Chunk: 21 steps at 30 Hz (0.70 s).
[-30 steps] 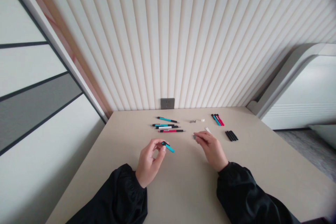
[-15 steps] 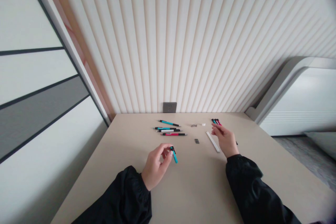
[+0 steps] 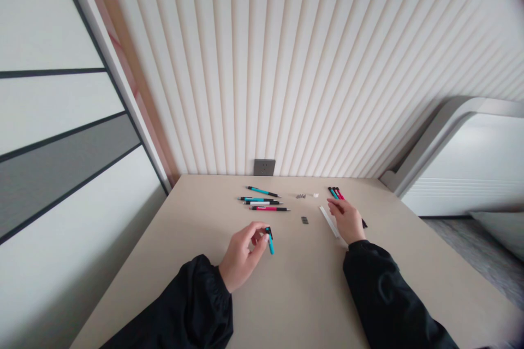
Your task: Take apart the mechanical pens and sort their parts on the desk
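My left hand (image 3: 244,253) pinches a short turquoise pen barrel (image 3: 271,245) with a black clip end, tilted over the desk. My right hand (image 3: 346,221) hovers at the right with thumb and forefinger pressed together; whatever lies between them is too small to make out. Just left of that hand is a white strip (image 3: 327,221). Beyond its fingers are turquoise and pink pen barrels (image 3: 339,193) with black ends. Dark parts (image 3: 364,223) show partly from behind its wrist side.
Several whole pens (image 3: 268,209) lie side by side at the desk's back left. Small metal parts (image 3: 301,196), white bits (image 3: 315,195) and small black pieces (image 3: 304,220) sit near the middle. A dark wall socket (image 3: 264,167) is behind the desk (image 3: 286,294).
My right hand has drawn slightly back toward me and left, away from the coloured barrels. The left hand keeps its pinch on the turquoise barrel, and the view has shifted a little.
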### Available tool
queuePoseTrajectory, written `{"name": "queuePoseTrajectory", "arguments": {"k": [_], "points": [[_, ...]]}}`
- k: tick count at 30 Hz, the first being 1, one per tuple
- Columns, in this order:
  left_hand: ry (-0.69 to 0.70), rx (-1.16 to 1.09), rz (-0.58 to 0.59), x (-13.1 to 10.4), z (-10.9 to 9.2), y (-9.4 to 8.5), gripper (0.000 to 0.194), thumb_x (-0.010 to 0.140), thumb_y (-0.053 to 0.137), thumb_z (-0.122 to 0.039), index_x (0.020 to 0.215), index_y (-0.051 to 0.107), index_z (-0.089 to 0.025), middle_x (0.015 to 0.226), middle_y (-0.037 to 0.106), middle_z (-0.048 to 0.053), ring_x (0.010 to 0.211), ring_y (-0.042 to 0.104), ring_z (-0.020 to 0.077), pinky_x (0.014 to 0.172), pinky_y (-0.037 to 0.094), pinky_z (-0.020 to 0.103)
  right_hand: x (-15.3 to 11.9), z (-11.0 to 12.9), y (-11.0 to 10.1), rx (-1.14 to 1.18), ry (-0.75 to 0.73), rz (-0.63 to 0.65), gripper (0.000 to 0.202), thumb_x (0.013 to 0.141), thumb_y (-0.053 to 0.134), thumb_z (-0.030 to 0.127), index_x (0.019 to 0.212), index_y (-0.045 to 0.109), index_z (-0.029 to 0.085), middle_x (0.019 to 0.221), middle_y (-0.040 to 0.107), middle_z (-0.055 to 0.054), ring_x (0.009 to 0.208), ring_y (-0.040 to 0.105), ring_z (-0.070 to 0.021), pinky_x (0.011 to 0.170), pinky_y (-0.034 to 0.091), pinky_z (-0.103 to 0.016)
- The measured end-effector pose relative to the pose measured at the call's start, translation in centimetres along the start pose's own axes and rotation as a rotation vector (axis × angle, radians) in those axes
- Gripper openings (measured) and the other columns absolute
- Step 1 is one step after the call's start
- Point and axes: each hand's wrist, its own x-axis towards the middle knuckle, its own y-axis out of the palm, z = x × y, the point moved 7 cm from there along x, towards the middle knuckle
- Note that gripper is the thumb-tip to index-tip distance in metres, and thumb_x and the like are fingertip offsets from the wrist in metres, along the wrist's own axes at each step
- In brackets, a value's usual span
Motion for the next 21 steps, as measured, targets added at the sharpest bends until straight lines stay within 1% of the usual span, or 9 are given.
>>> {"name": "queuePoseTrajectory", "arguments": {"k": [2,4,8,11,15,18,21], "points": [[0.002,-0.006,-0.001,0.0,0.0,0.0,0.022,0.092,0.047,-0.034,0.105,0.056,-0.019,0.08,0.065,0.002,0.07,0.06,0.014,0.069,0.049,0.026,0.2,0.1,-0.1,-0.046,-0.05,-0.013,0.037,0.08,0.054,0.042,0.098,0.072,0.016,0.098,0.069,-0.011,0.085,0.063,-0.0239,0.083,0.047,-0.039],[0.003,-0.011,0.002,0.0,0.0,0.0,0.021,0.092,0.047,-0.033,0.105,0.056,-0.019,0.08,0.065,0.001,0.07,0.06,0.0139,0.069,0.049,0.025,0.4,-0.2,-0.3,-0.043,-0.054,-0.034,0.037,0.08,0.052,0.039,0.101,0.071,0.015,0.103,0.067,-0.012,0.089,0.062,-0.0244,0.085,0.046,-0.039],[-0.009,-0.003,0.003,0.0,0.1,0.0,0.019,0.092,0.049,-0.031,0.105,0.056,-0.019,0.08,0.065,0.001,0.071,0.059,0.0137,0.07,0.048,0.025,0.5,-1.0,-0.2,-0.019,-0.035,-0.041,0.04,0.084,0.046,0.035,0.108,0.068,0.012,0.105,0.065,-0.013,0.085,0.064,-0.0222,0.084,0.048,-0.038],[-0.008,0.0,0.01,0.0,0.1,0.0,0.019,0.092,0.048,-0.031,0.105,0.055,-0.019,0.08,0.065,0.001,0.07,0.059,0.0136,0.07,0.048,0.025,0.4,-1.0,0.1,0.013,-0.043,-0.026,0.04,0.088,0.04,0.033,0.109,0.067,0.012,0.102,0.066,-0.013,0.081,0.065,-0.0201,0.082,0.05,-0.037],[-0.005,0.001,0.024,0.0,0.1,0.2,0.02,0.093,0.047,-0.032,0.106,0.055,-0.019,0.08,0.065,0.001,0.07,0.06,0.0134,0.07,0.048,0.025,0.3,-0.9,0.4,0.095,-0.057,-0.035,0.044,0.09,0.04,0.042,0.11,0.067,0.013,0.1,0.068,-0.012,0.08,0.067,-0.0197,0.08,0.053,-0.036],[-0.012,0.005,0.024,0.1,0.2,0.3,0.021,0.093,0.047,-0.032,0.105,0.055,-0.019,0.079,0.066,0.001,0.069,0.06,0.0134,0.069,0.048,0.025,0.2,-1.3,0.4,0.149,-0.004,-0.053,0.048,0.087,0.046,0.05,0.112,0.066,0.015,0.099,0.071,-0.012,0.085,0.069,-0.0218,0.085,0.052,-0.038],[-0.027,0.005,0.029,0.0,0.3,0.2,0.021,0.093,0.047,-0.033,0.106,0.055,-0.019,0.079,0.066,0.001,0.069,0.06,0.0135,0.069,0.048,0.025,0.2,-1.6,0.5,0.172,0.047,-0.042,0.045,0.084,0.05,0.052,0.105,0.068,0.017,0.096,0.073,-0.011,0.088,0.069,-0.0239,0.087,0.051,-0.039]]}}
